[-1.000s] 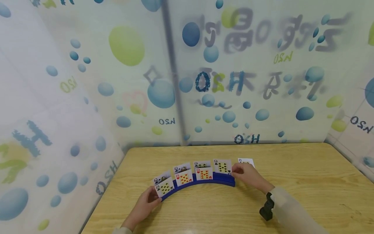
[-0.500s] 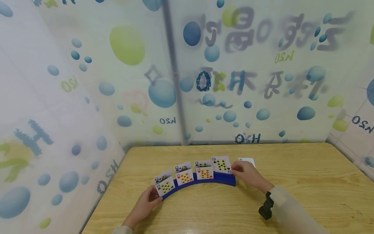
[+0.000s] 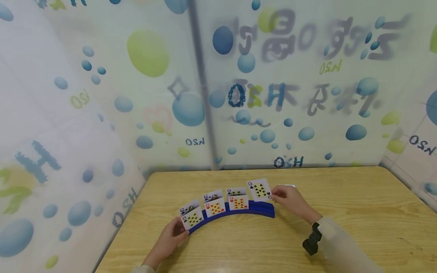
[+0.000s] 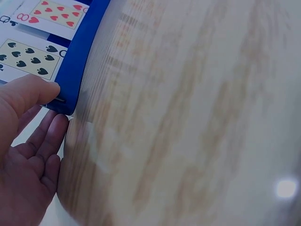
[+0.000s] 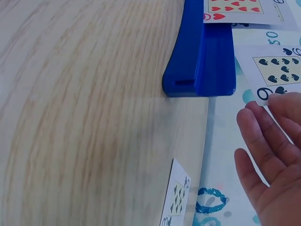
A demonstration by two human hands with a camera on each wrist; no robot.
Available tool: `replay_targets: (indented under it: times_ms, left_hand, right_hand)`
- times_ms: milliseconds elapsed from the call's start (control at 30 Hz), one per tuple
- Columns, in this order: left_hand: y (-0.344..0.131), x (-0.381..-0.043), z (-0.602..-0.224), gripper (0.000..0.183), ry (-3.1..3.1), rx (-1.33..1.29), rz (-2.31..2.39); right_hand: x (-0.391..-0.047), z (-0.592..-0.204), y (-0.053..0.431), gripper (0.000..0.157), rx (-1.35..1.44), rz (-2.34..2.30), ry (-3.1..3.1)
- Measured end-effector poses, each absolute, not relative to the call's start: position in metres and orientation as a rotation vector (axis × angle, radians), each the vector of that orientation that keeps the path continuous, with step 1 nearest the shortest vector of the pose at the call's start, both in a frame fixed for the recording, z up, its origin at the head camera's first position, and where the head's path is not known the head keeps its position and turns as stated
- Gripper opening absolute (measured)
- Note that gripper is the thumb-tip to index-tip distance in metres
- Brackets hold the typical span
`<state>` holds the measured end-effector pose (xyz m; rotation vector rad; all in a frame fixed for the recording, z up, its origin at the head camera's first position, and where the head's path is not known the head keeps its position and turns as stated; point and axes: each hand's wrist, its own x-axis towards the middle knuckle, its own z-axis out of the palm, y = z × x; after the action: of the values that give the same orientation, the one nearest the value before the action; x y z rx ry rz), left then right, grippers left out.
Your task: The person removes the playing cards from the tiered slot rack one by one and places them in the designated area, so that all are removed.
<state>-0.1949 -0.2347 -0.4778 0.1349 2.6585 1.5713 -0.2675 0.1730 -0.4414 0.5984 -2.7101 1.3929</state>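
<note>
My right hand [image 3: 290, 200] pinches a nine of spades [image 3: 259, 189] by its lower right corner. In the right wrist view this playing card [image 5: 277, 70] is apart from the end of the curved blue card holder [image 5: 178, 75]. My left hand [image 3: 169, 236] grips the holder's left end, thumb in front beside the eight of spades [image 4: 29, 57] and fingers behind. In the holder's front row stand that card, an eight of hearts [image 3: 216, 208] and a nine of hearts [image 3: 239, 203]. Two queens [image 3: 189, 208] and a black nine [image 3: 235, 191] stick up behind them.
An eight with black suit marks [image 5: 176, 193] lies face up on the wooden table [image 3: 327, 235], mostly hidden behind my right hand in the head view. Curtains [image 3: 300, 94] printed with bubbles hang behind the table and at both sides. A black strap sits on my right wrist.
The nine of spades has risen from the right part of the holder, tilting slightly, with my right hand moving up and slightly right. My left hand stays at the holder's left end.
</note>
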Motion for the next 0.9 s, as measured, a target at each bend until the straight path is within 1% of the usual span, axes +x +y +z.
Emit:
replay_targets:
  times_ms: [233, 600, 900]
  left_hand:
    - [-0.236, -0.195, -0.48, 0.035, 2.667, 0.132, 1.567]
    - [-0.236, -0.194, -0.479, 0.035, 2.66, 0.144, 1.573]
    - [-0.235, -0.196, -0.479, 0.034, 2.666, 0.137, 1.564]
  right_hand:
    - [-0.266, -0.44, 0.18, 0.008, 0.496, 1.426, -2.716]
    - [-0.264, -0.436, 0.197, 0.01, 0.492, 1.342, -2.695]
    - [-0.262, -0.436, 0.215, 0.01, 0.403, 1.278, -2.724]
